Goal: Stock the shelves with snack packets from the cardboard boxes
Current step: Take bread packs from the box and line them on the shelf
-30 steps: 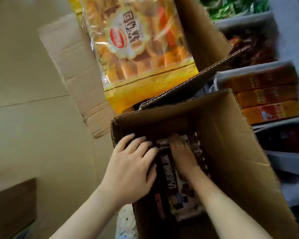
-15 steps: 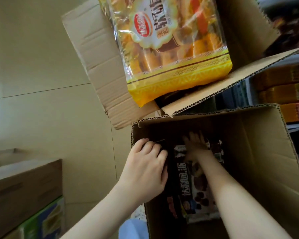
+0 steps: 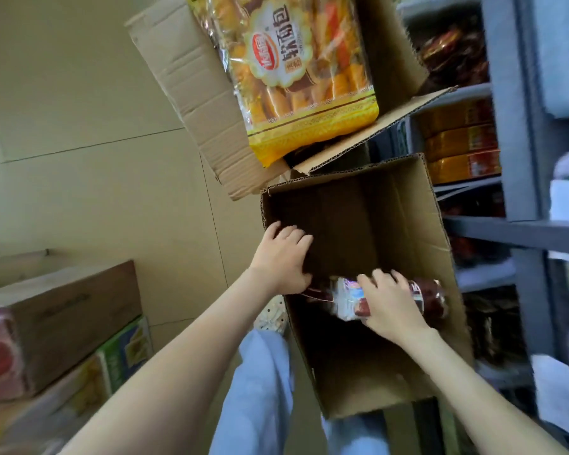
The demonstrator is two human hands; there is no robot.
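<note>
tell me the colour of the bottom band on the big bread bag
Bright yellow, on the large clear plastic bread bag, best in the head view.

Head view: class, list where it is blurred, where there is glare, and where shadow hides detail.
Head view: the shelves at the right edge smear with motion blur. Head view: glare whitens the wrapper of the packet. Head view: the box is deeply shadowed inside, so detail is lost.

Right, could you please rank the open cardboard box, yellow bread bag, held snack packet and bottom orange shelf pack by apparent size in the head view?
1. cardboard box
2. yellow bread bag, cropped at top
3. snack packet and orange pack: not ranked; the packet is nearer and partly covered by the right hand.
</note>
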